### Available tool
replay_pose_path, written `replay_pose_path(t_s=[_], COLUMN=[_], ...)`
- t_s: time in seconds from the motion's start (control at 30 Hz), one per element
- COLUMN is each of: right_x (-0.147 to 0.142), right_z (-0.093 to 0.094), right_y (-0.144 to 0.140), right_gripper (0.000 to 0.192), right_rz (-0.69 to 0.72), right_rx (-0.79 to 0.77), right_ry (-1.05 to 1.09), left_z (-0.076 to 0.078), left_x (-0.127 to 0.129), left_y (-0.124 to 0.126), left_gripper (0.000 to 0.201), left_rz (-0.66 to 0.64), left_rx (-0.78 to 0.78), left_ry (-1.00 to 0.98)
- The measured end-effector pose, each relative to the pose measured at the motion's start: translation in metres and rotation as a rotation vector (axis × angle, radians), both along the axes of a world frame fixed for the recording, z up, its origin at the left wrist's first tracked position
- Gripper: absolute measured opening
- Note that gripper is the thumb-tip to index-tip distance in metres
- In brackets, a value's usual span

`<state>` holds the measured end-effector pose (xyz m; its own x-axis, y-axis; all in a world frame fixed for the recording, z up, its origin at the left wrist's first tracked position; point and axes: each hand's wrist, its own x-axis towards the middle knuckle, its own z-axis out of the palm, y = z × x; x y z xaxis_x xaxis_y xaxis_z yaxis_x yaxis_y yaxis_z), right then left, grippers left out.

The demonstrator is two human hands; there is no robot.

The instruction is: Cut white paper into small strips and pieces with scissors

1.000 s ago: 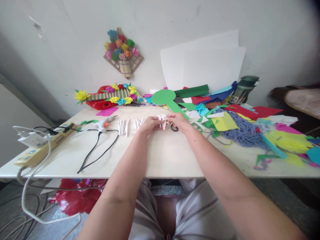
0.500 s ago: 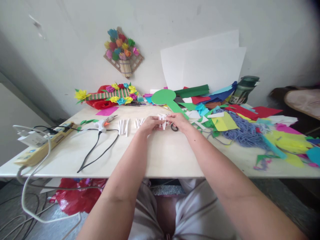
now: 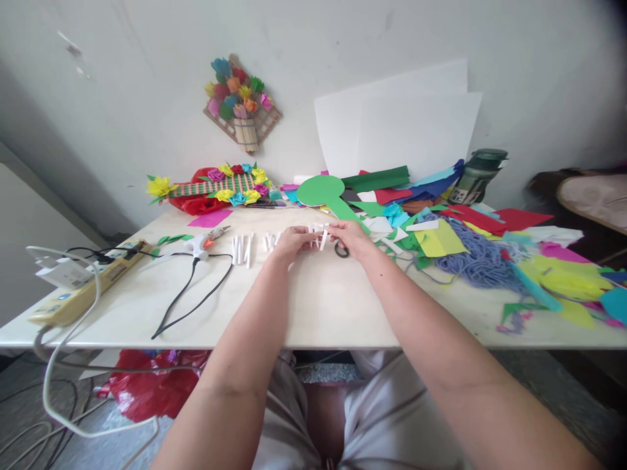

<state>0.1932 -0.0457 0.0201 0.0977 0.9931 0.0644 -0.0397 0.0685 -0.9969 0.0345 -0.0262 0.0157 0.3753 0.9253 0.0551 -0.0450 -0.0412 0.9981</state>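
Note:
My left hand [image 3: 290, 243] and my right hand [image 3: 351, 236] meet over the middle of the pale table [image 3: 313, 307]. Between their fingertips they pinch a small folded white paper piece [image 3: 320, 234] with strips hanging down. Several similar white folded pieces [image 3: 247, 247] lie in a row to the left of my left hand. Black scissors [image 3: 341, 249] lie on the table just under my right hand, mostly hidden by it.
A glue gun [image 3: 202, 243] with a black cord lies left, beside a power strip [image 3: 73, 294] at the table's left edge. Coloured paper scraps [image 3: 441, 238], blue yarn [image 3: 477, 261], a green cut-out [image 3: 326, 192] and a green bottle [image 3: 477, 175] fill the right. Paper-flower crafts [image 3: 218, 186] sit by the wall.
The white paper piece has been raised slightly and turned between my fingertips. My arms stay in the same place.

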Motion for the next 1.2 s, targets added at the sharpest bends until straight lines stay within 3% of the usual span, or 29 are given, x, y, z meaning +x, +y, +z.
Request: replay_pose_path(t_s=[0.13, 0.3, 0.37, 0.47, 0.67, 0.77, 0.87, 1.07, 1.2], right_x=[0.002, 0.002, 0.002, 0.002, 0.002, 0.003, 0.003, 0.000, -0.002], right_z=[0.002, 0.002, 0.002, 0.001, 0.000, -0.002, -0.003, 0.001, 0.004], right_y=[0.000, 0.000, 0.001, 0.002, 0.004, 0.004, 0.004, -0.004, -0.008], right_gripper=[0.006, 0.008, 0.009, 0.009, 0.011, 0.011, 0.017, 0.046, 0.050], right_rz=[-0.047, -0.044, -0.039, -0.035, -0.020, 0.016, 0.048, 0.117, 0.124], right_rx=[-0.007, -0.005, 0.004, 0.006, 0.010, 0.031, 0.049, 0.077, 0.078], right_ry=[0.096, 0.135, 0.127, 0.112, 0.093, 0.092, 0.070, -0.028, -0.056], left_z=[-0.005, -0.006, -0.004, -0.001, -0.003, -0.004, -0.001, -0.002, -0.002], left_x=[0.000, 0.001, 0.001, 0.001, 0.001, 0.002, 0.004, 0.009, 0.011], left_y=[0.006, 0.011, 0.010, 0.008, 0.008, 0.007, 0.006, 0.005, 0.002], left_gripper=[0.026, 0.013, 0.027, 0.046, 0.041, 0.033, 0.025, 0.036, 0.030], left_rz=[0.215, 0.451, 0.526, 0.574, 0.574, 0.622, 0.645, 0.271, 0.181], left_rx=[0.088, 0.268, 0.318, 0.357, 0.371, 0.445, 0.517, 0.266, 0.188], left_ry=[0.068, 0.515, 0.634, 0.757, 0.891, 0.800, 0.561, 0.194, 0.015])
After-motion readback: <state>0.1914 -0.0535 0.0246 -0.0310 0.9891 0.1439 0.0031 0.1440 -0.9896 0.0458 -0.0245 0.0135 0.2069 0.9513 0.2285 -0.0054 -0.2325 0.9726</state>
